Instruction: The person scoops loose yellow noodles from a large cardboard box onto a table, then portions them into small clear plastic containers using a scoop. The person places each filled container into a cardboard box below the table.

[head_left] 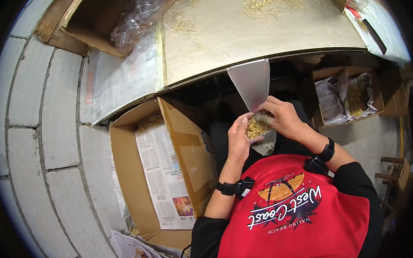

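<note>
Below the straight front edge of a broad, smooth, pale counter, my left hand grips a small white-rimmed container heaped with thin gold-coloured pieces; my right hand curls over its top, though I cannot tell whether its fingers pinch anything. A smooth, tapering whitish panel slopes from the counter's edge toward my hands. Bare surface separates that edge from scattered wiry golden bits farther back. Below the counter, newspaper-lined brown cardboard boxes leave space between them.
</note>
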A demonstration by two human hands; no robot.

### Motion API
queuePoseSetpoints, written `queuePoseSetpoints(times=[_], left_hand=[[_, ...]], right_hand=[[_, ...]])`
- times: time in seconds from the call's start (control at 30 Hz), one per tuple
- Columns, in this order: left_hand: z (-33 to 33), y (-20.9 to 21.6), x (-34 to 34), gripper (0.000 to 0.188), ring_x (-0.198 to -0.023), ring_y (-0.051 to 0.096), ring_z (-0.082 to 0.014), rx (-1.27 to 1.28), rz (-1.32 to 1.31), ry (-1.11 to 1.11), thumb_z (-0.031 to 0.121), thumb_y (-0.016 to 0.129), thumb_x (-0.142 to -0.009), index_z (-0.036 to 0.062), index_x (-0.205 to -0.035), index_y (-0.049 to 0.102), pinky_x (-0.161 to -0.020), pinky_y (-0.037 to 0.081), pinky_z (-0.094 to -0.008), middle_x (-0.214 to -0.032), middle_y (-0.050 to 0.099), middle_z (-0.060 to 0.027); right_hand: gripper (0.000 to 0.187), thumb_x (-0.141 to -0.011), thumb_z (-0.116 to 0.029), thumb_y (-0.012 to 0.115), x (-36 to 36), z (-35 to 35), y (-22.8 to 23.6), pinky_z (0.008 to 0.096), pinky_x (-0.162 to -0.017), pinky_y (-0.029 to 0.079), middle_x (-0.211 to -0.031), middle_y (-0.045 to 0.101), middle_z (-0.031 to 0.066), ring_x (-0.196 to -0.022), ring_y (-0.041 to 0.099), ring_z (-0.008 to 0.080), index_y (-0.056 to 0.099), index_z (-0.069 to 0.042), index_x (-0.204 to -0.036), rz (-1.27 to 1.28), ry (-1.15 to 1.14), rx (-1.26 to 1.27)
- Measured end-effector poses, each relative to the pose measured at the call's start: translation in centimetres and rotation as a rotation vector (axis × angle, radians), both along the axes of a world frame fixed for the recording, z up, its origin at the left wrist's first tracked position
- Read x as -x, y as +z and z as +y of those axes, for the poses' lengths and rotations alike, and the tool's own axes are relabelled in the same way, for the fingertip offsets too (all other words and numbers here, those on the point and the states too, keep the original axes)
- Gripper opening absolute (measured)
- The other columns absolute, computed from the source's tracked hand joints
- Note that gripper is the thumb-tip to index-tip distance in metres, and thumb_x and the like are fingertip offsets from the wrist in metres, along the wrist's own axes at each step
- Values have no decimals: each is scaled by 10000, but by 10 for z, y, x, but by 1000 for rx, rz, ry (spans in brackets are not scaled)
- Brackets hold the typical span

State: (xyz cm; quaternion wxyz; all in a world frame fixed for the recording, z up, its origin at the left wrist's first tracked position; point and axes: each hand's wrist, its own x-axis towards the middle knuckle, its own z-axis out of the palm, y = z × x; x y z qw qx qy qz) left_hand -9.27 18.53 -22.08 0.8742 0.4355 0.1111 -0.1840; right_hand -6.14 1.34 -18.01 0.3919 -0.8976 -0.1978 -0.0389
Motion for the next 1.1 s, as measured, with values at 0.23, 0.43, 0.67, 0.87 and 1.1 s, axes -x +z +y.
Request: queuePoseSetpoints(times=[0.23,0.43,0.67,0.87,1.1], left_hand=[[7,-11,-2,329,-896,652,-206,1,20,142,265,415,-984,-2,-1147,516,-684,585,-351,-1048,626,-129],[6,-17,-1,299,-859,637,-171,-17,42,162,220,425,-982,-18,-1121,539,-720,551,-302,-1004,630,-104],[9,-7,0,298,-797,651,-170,-75,107,84,244,421,-979,6,-1106,548,-596,573,-321,-980,636,-97],[7,-1,1,274,-813,648,-164,-26,47,48,218,420,-987,1,-1103,541,-672,570,-309,-962,631,-94],[2,-3,3,247,-813,657,-173,-109,54,5,162,528,-937,10,-1132,532,-623,592,-315,-983,627,-92]], right_hand=[[258,-695,-104,715,6,-6,2,355,-641,484,-870,555,64,-752,575,256,622,-84,-934,-255,341,-40],[193,-747,-145,569,6,1,-1,319,-650,481,-895,537,48,-856,563,205,613,-112,-932,-414,546,198],[187,-746,-121,587,7,1,-4,359,-601,498,-833,539,78,-740,596,258,590,-70,-926,-349,552,79],[137,-734,-94,630,2,-4,5,381,-568,486,-785,550,82,-670,593,286,613,-57,-865,-187,391,65],[227,-723,-92,690,3,2,8,382,-596,485,-810,585,110,-709,601,314,660,-43,-942,14,410,64]])
